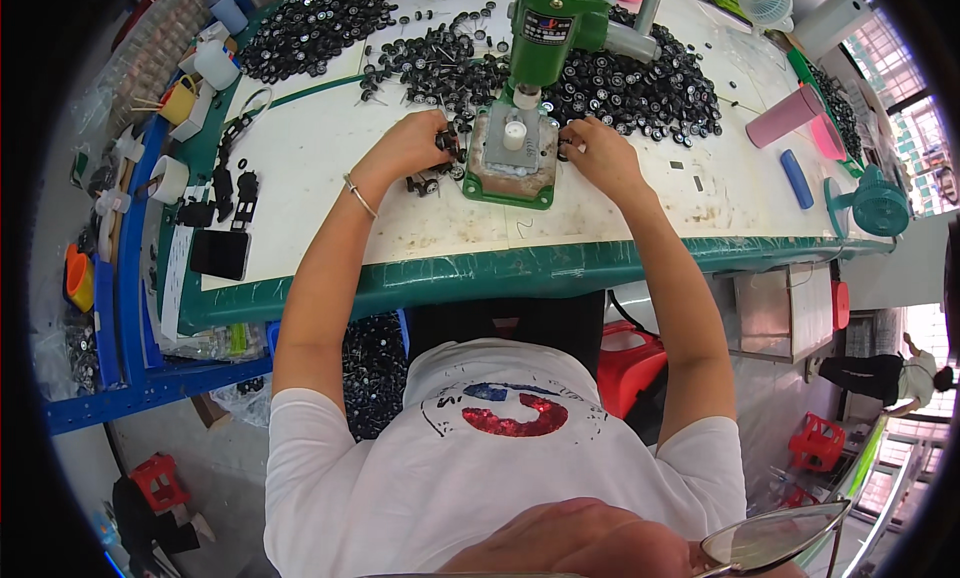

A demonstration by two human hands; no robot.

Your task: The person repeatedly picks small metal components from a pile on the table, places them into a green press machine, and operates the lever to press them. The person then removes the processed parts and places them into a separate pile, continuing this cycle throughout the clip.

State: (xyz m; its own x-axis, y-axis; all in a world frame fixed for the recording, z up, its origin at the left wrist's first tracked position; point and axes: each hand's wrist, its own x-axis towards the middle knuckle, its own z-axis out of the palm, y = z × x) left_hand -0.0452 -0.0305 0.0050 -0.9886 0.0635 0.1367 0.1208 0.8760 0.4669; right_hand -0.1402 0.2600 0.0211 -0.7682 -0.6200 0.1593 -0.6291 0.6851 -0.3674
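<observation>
A green hand press (543, 43) stands at the middle of the table, with a white round piece (514, 134) on its metal plate. My left hand (408, 146) is left of the press base, fingers closed on small black wheels (446, 141). A few wheels with thin metal axles (425, 186) lie just below it. On the other side of the plate, my right hand (607, 160) pinches what looks like a small black wheel, mostly hidden by the fingers. Behind the left hand spreads a pile of wheels on axles (425, 68); loose black wheels (640, 88) are heaped behind the right.
Another heap of black wheels (310, 28) is at the far left. A phone (220, 254) and black plastic parts (245, 193) lie left. To the right are a pink cup (784, 116), a blue stick-like object (796, 178) and a green fan (875, 205). The table's green edge (500, 268) runs before me.
</observation>
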